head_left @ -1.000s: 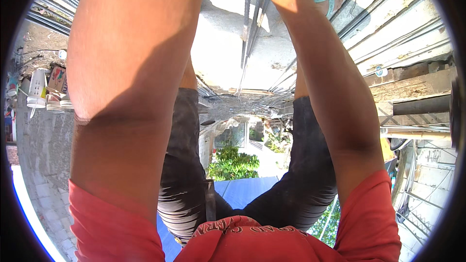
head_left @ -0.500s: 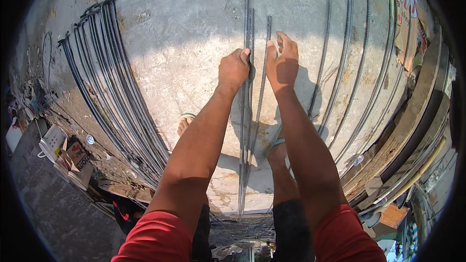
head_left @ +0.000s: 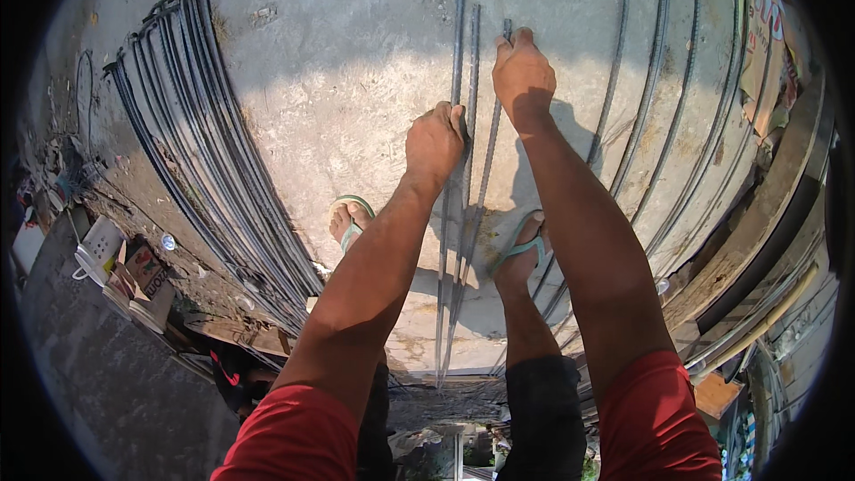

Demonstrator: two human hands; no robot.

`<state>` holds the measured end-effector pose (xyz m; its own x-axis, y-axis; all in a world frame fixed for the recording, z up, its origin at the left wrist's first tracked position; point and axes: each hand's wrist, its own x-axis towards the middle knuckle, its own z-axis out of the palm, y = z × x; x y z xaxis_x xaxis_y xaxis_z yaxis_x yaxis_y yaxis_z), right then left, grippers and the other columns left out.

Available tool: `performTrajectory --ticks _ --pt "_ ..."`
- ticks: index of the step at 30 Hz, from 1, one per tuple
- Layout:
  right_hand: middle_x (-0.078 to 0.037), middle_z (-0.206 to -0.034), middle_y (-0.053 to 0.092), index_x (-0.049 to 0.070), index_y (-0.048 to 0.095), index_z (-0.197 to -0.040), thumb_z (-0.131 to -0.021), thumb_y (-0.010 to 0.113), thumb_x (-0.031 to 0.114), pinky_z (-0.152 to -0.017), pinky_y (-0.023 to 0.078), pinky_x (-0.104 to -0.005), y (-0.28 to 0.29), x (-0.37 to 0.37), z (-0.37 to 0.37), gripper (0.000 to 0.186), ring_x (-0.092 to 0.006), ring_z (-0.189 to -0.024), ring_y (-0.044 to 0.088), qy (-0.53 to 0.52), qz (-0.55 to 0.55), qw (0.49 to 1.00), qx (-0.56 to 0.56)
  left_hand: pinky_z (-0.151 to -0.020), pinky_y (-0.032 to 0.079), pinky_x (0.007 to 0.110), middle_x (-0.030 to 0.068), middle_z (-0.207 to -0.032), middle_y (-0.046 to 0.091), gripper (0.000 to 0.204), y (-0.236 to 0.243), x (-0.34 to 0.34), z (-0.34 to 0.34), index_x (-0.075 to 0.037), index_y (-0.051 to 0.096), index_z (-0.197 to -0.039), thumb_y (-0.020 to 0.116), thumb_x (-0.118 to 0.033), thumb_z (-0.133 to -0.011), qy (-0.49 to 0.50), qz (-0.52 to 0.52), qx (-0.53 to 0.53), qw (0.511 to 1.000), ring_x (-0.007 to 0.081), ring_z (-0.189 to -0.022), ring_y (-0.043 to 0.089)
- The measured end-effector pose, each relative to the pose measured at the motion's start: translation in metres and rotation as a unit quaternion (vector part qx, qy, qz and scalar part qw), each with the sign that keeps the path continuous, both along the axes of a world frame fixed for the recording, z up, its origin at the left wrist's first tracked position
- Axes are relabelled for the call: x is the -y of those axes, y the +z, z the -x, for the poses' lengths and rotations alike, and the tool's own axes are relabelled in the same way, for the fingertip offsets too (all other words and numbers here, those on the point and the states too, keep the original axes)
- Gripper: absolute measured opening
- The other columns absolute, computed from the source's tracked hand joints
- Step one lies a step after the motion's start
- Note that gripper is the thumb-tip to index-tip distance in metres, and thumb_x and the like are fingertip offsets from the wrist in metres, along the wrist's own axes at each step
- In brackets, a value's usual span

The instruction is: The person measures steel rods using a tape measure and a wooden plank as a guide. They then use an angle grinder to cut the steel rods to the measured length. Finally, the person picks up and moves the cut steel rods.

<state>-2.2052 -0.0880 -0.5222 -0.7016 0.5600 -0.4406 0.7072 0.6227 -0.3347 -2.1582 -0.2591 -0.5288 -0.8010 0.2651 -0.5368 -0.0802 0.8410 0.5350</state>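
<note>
"Rods (head_left: 474,62), three of them, in the middle: how do they lie?"

"Lengthwise over the concrete (head_left: 356,125), running down between the left foot (head_left: 347,221) and the right foot (head_left: 528,233). Far ends stand apart; lower down, they draw together."

"And the left hand (head_left: 435,144)?"

"Fingers curled round the left rod (head_left: 459,44), the one reaching farthest, well below its far end."

"The right hand (head_left: 524,76)?"

"Farther out, fingers closed on the right rod (head_left: 490,142) close to its tip, which just pokes past them."

"What of the middle rod (head_left: 473,85)?"

"Between the hands, just beside the left one. I can't tell whether they touch."

"Anything alongside?"

"A dense bundle of bars (head_left: 233,151) to the left; to the right, spaced bars (head_left: 659,31)."
</note>
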Motion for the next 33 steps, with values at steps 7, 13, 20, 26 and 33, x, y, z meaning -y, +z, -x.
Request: performTrajectory --ticks 7,13,20,26,33 --pt "-0.016 -0.092 0.076 0.006 0.066 -0.103 -0.105 0.056 0.037 -0.078 0.057 -0.0491 0.016 0.032 -0.009 0.032 -0.0389 -0.088 0.075 0.063 -0.002 0.997 0.034 -0.078 0.055 0.057 0.0277 -0.090 0.072 0.034 0.004 0.013 -0.026 0.000 0.064 -0.097 0.052 -0.030 -0.108 -0.027 0.030 0.047 0.998 0.0494 -0.085 0.068" --pt "-0.017 -0.088 0.075 0.005 0.069 -0.106 -0.105 0.055 0.036 -0.080 0.055 -0.0511 0.003 0.030 -0.014 0.034 -0.0387 -0.088 0.074 0.113 0.017 0.993 -0.015 -0.076 0.055 0.054 0.0254 -0.085 0.070 0.037 0.002 0.012 -0.027 -0.004 0.066 -0.095 0.052 -0.035 -0.108 -0.036 0.039 0.003 0.999 0.0461 -0.086 0.067" --pt "-0.012 -0.079 0.072 0.007 0.073 -0.103 -0.104 0.059 0.031 -0.086 0.045 -0.0478 -0.016 0.040 -0.036 0.028 -0.0332 -0.087 0.069 0.147 0.002 0.985 -0.092 -0.075 0.053 0.054 0.0239 -0.082 0.066 0.040 -0.007 0.013 -0.033 -0.005 0.067 -0.094 0.052 -0.038 -0.109 -0.008 0.018 -0.040 0.999 0.0454 -0.082 0.063" --pt "-0.010 -0.077 0.071 0.008 0.071 -0.095 -0.103 0.062 0.030 -0.086 0.042 -0.0469 -0.020 0.043 -0.043 0.025 -0.0297 -0.089 0.068 0.102 0.002 0.989 -0.107 -0.078 0.052 0.055 0.0255 -0.081 0.066 0.041 -0.008 0.021 -0.029 -0.004 0.065 -0.091 0.053 -0.039 -0.108 -0.039 -0.012 0.021 0.999 0.0463 -0.083 0.062" --pt "-0.014 -0.080 0.070 0.006 0.067 -0.100 -0.105 0.060 0.032 -0.084 0.045 -0.0509 -0.016 0.044 -0.029 0.027 -0.0371 -0.088 0.068 0.071 0.008 0.993 -0.095 -0.080 0.052 0.056 0.0289 -0.082 0.066 0.047 -0.009 0.024 -0.023 -0.002 0.065 -0.091 0.053 -0.044 -0.108 -0.036 -0.018 0.051 0.998 0.0488 -0.086 0.062"
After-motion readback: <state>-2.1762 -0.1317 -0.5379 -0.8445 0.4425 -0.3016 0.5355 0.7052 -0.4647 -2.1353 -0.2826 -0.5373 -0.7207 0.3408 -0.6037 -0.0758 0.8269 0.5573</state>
